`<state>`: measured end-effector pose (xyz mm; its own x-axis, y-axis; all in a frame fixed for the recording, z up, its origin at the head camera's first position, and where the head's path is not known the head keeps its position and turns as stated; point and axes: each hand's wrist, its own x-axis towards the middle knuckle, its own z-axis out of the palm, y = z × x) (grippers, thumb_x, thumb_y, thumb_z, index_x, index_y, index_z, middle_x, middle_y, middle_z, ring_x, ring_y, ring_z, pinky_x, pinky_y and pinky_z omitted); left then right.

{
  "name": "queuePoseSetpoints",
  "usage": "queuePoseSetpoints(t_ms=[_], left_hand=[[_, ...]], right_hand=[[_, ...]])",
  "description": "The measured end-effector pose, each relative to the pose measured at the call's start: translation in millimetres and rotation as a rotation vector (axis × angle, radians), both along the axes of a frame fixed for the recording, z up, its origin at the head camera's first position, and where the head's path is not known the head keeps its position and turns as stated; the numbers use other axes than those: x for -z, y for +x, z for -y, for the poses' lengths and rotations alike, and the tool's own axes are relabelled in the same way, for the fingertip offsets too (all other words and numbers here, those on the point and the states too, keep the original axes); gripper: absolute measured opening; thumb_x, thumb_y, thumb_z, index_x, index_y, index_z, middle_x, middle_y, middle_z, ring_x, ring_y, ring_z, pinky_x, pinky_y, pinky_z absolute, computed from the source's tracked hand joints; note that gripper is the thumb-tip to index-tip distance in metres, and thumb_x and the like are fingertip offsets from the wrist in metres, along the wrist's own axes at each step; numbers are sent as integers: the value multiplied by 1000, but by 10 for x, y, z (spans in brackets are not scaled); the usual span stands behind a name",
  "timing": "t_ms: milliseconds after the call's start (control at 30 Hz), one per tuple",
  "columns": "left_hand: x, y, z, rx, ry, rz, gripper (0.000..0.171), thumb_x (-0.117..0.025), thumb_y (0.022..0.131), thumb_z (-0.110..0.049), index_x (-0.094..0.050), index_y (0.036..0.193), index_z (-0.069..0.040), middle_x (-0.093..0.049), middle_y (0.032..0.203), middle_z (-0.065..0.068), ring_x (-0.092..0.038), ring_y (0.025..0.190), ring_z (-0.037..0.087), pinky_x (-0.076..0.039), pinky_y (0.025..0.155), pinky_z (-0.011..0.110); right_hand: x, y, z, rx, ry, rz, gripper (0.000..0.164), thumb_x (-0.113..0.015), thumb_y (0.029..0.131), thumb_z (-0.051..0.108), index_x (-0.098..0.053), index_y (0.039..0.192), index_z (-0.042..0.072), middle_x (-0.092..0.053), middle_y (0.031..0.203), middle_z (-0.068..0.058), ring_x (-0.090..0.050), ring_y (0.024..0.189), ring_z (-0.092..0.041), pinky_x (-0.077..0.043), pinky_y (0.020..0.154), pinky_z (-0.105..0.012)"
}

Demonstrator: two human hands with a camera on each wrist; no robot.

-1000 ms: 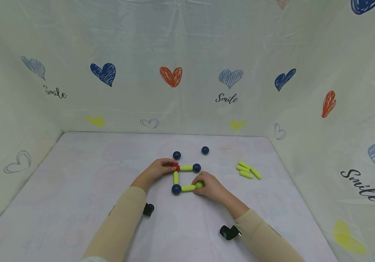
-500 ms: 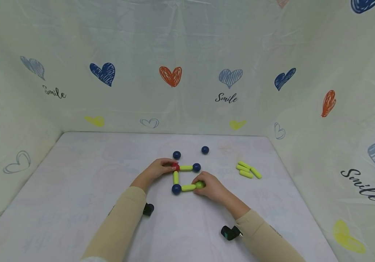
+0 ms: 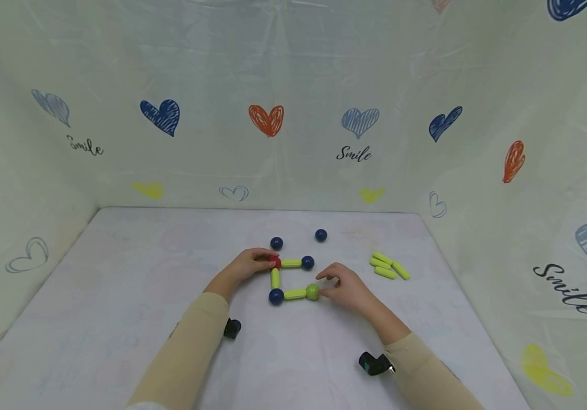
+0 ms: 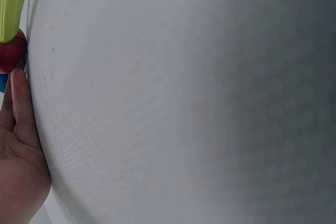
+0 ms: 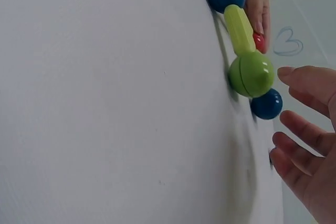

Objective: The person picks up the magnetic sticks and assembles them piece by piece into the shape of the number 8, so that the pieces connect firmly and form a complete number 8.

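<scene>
In the head view my left hand pinches a red ball between thumb and fingers. Yellow-green rods join this ball to a blue ball on the right and another blue ball nearer to me. From that nearer ball a rod runs right to a light green ball, making a three-sided frame on the table. My right hand is just right of the green ball, its fingers spread and holding nothing. The right wrist view shows a small gap between those fingertips and the green ball.
Two loose blue balls, one left and one right, lie behind the frame. Several loose yellow-green rods are grouped at the right. A printed curtain stands behind the table's back edge.
My right hand has let go of the green ball and drawn back to the right, fingers spreading. The left hand stays on the red ball; the frame keeps its place.
</scene>
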<state>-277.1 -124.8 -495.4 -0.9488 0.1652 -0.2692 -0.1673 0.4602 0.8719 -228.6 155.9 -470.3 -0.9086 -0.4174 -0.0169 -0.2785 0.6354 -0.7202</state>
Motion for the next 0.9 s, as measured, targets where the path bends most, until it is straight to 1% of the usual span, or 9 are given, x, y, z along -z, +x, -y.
queuePoseSetpoints(t_ms=[100,167,300,400,500,667,767,900], left_hand=[[2,-3,-2,-4,6,10,31,-69,92,-15,-69,123,-14,-57,132,10,-46,126,30,-37,106,45],[4,-2,-2,-1,3,1,31,-69,92,-15,-69,123,-14,-57,133,10,-46,126,30,-37,106,46],[-2,8,-6,-12,6,0,31,-69,92,-15,-69,123,-14,-57,132,10,-46,126,29,-37,106,46],[-4,17,-7,-21,6,4,30,-69,92,-15,-69,122,-14,-58,131,9,-47,125,29,-38,106,45],[3,15,-6,-14,10,2,31,-69,92,-16,-69,122,-14,-59,130,9,-49,123,28,-39,105,44],[12,9,-2,-7,15,-2,30,-69,92,-16,-69,122,-14,-60,128,8,-51,119,28,-41,103,44],[10,13,-3,-7,10,-3,30,-69,92,-16,-69,122,-14,-60,128,8,-51,119,28,-41,103,44],[-6,26,-8,-11,11,4,30,-69,92,-16,-69,122,-14,-60,128,8,-50,119,28,-40,104,44]], right_hand=[[-31,-19,-95,36,8,-9,26,-79,82,12,-72,107,11,-61,106,2,-56,102,-22,-50,83,-38],[-51,-35,-160,64,14,-19,26,-79,82,11,-72,107,10,-62,106,0,-57,102,-23,-50,83,-38],[-75,-68,-281,91,13,-38,27,-78,82,9,-72,109,7,-63,108,-5,-57,102,-25,-50,83,-39],[-80,-82,-368,108,5,-41,28,-77,83,9,-71,110,6,-62,109,-6,-57,102,-26,-50,82,-39],[-70,-97,-466,133,3,-58,28,-77,83,9,-70,110,4,-62,109,-7,-57,102,-28,-51,82,-40],[-30,-117,-646,205,-5,-98,30,-75,84,8,-69,112,1,-62,111,-12,-57,103,-31,-50,83,-44],[6,-121,-738,259,-9,-92,30,-75,85,7,-68,113,-1,-61,113,-14,-56,103,-31,-49,85,-44],[49,-116,-837,309,8,-81,30,-74,85,8,-67,112,-2,-59,115,-17,-55,105,-33,-47,88,-46]])
